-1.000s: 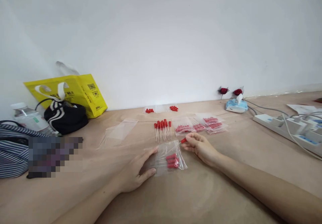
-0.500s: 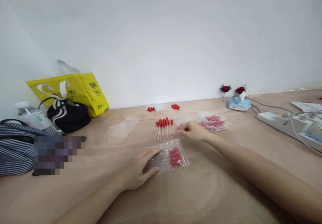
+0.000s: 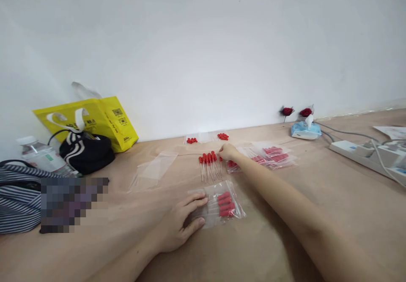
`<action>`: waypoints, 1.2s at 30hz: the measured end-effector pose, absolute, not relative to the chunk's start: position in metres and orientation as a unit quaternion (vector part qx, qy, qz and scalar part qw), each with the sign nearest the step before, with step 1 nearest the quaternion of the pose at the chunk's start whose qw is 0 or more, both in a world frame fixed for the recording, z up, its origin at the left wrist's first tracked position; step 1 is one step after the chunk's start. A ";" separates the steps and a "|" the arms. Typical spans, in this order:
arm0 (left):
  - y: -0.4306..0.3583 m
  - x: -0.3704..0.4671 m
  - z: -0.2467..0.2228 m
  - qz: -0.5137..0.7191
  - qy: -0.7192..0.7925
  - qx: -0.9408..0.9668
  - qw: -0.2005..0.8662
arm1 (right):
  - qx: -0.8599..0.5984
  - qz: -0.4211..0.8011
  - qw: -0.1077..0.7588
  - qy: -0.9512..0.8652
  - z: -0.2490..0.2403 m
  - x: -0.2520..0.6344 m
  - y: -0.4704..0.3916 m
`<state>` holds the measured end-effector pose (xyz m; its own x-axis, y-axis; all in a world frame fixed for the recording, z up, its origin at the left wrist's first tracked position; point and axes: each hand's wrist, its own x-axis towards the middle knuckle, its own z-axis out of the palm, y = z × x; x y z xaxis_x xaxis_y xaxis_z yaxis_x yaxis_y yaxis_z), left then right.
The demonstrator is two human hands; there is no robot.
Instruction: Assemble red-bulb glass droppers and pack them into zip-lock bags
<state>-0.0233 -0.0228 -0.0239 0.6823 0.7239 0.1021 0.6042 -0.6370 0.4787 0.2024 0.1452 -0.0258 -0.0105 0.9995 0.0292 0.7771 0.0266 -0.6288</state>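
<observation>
My left hand (image 3: pixel 177 223) lies on the table at the left end of a clear zip bag (image 3: pixel 211 223). Its fingers and thumb are apart and rest on the plastic. Inside the bag are several droppers with red bulbs (image 3: pixel 226 204). My right hand (image 3: pixel 229 151) reaches forward, its fingertips pinched at the red bulb of a dropper (image 3: pixel 220 158); the fingers partly hide it. Just left of it, more red-bulbed droppers (image 3: pixel 208 159) with thin clear stems lie in a row. Filled clear bags (image 3: pixel 275 154) are stacked beyond my right forearm.
Flat clear bags (image 3: pixel 155 168) lie left of the row. Small red pieces (image 3: pixel 223 136) rest on clear plastic near the wall. A yellow bag (image 3: pixel 111 121), black pouch (image 3: pixel 89 153) and bottle (image 3: pixel 47 157) stand left; a tissue pack (image 3: pixel 306 130) and power strip (image 3: pixel 364 153) lie right.
My right hand has moved left and slightly away, from beside the filled bags to the right end of the dropper row. My left hand stays on the bag. The view has shifted slightly.
</observation>
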 end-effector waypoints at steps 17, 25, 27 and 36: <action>-0.027 -0.020 -0.016 0.088 0.370 0.907 0.182 | -0.499 0.342 0.624 -0.495 -0.030 0.279 0.025; -0.024 -0.021 -0.020 0.087 0.370 0.908 0.178 | -0.470 0.462 0.651 -0.376 -0.044 0.254 0.013; -0.025 -0.021 -0.021 0.100 0.380 0.902 0.178 | -0.451 0.513 0.641 -0.351 -0.046 0.245 0.008; -0.027 -0.020 -0.019 0.125 0.394 0.891 0.189 | -0.412 0.600 0.432 -0.533 -0.040 0.233 -0.003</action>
